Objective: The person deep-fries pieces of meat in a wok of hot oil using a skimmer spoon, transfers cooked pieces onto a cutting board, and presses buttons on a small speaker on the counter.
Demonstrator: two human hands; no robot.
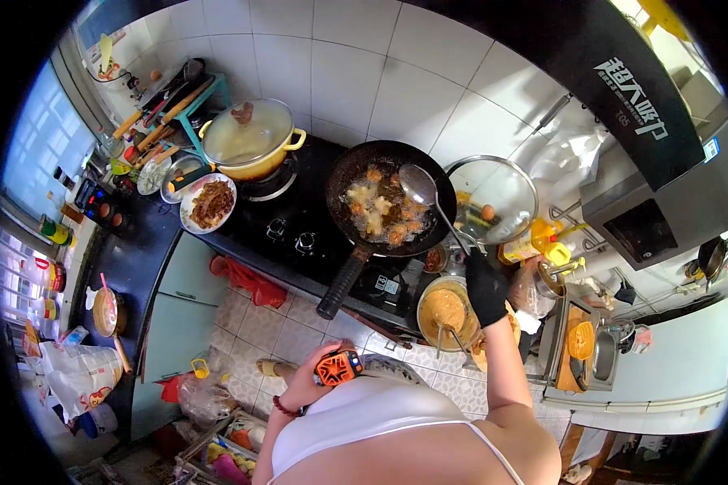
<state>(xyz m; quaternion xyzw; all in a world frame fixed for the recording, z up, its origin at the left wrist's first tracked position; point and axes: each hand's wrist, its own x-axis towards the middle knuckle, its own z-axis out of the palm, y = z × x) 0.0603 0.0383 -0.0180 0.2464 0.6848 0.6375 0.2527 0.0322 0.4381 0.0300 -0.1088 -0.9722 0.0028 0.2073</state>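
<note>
My right hand (487, 287), in a black glove, grips the handle of a metal skimmer (418, 184). The skimmer's round head rests at the right side of a black wok (349, 267), over bubbling oil. Pale and browned fried pieces (374, 217) float in that oil. Close below my right hand is a bowl of tan batter (445, 307) with utensils standing in it. My left hand (309, 378) is held against my body, its fingers wrapped around an orange-and-black device (338, 368) with a slotted face.
A lidded yellow pot (249, 149) stands on the left burner, beside a plate of browned food strips (210, 204). A glass lid (497, 198) leans on the wall behind oil bottles (534, 242). The range hood (623, 105) hangs overhead. Bags and crates lie on the floor (243, 323).
</note>
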